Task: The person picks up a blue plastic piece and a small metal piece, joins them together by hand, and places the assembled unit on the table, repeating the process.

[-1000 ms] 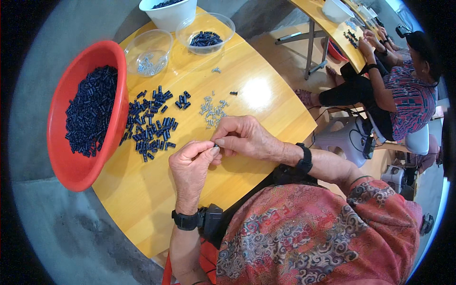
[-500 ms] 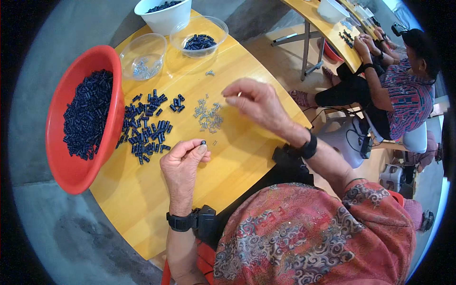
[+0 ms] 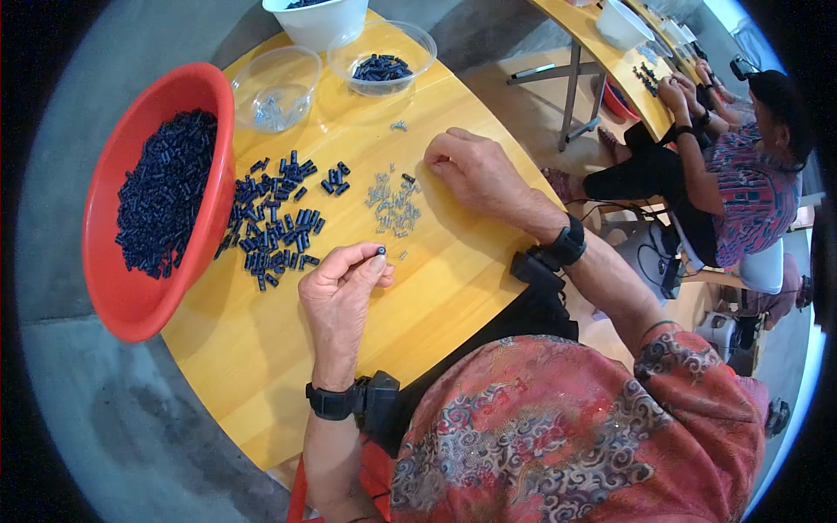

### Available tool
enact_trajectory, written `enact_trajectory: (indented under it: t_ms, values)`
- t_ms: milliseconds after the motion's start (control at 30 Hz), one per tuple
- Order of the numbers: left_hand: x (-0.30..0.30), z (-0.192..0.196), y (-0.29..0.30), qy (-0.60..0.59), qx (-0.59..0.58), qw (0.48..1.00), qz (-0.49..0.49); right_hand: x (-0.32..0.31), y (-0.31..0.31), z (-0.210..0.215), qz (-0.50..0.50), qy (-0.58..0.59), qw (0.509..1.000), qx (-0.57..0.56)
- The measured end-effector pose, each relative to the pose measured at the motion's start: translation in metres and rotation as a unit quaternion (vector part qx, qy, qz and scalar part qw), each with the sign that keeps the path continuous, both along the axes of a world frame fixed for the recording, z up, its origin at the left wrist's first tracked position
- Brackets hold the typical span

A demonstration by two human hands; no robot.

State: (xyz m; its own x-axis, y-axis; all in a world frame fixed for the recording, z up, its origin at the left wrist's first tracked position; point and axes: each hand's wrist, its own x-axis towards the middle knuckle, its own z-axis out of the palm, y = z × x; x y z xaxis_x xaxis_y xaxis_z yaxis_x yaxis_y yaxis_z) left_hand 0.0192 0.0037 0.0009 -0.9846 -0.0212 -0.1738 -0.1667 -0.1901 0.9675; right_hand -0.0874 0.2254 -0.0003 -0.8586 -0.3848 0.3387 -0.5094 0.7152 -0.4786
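Small dark cylindrical part (image 3: 381, 251) pinched betw. thumb and forefinger of left hand (image 3: 340, 292), held above wooden counter (image 3: 261, 366). Right hand (image 3: 471, 170) rested on counter, fingers curled, beside pile of small metal pieces (image 3: 394, 205); grip can't be told.

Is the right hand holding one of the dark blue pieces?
No, the right hand rests by the small silver parts; the left hand pinches the dark piece.

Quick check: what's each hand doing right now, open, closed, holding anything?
Left hand: closed, pinching a small dark piece in its fingertips.
Right hand: fingers curled beside the metal bits; any hold cannot be told.
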Motion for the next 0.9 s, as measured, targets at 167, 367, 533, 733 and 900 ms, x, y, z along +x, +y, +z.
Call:
enact_trajectory:
  t_ms: [167,367,533,733,900]
  values:
    - [0.001,-0.001,-0.001,-0.004,-0.013,1.0,0.007,0.0,-0.003,0.009,0.034,-0.05,0.996,-0.062]
    - [0.0,-0.001,-0.002,-0.003,-0.025,1.0,-0.004,-0.005,-0.019,0.005,0.072,-0.017,0.997,-0.018]
    - [-0.001,-0.003,-0.002,0.0,-0.025,1.0,-0.01,-0.009,-0.025,0.005,0.057,-0.011,0.998,0.03]
    - [0.0,-0.001,-0.004,-0.008,-0.023,1.0,-0.012,-0.007,-0.022,0.015,0.038,-0.085,0.996,-0.012]
    - [0.0,0.0,-0.002,-0.005,-0.015,1.0,-0.02,0.026,-0.025,0.043,0.124,-0.367,0.906,-0.169]
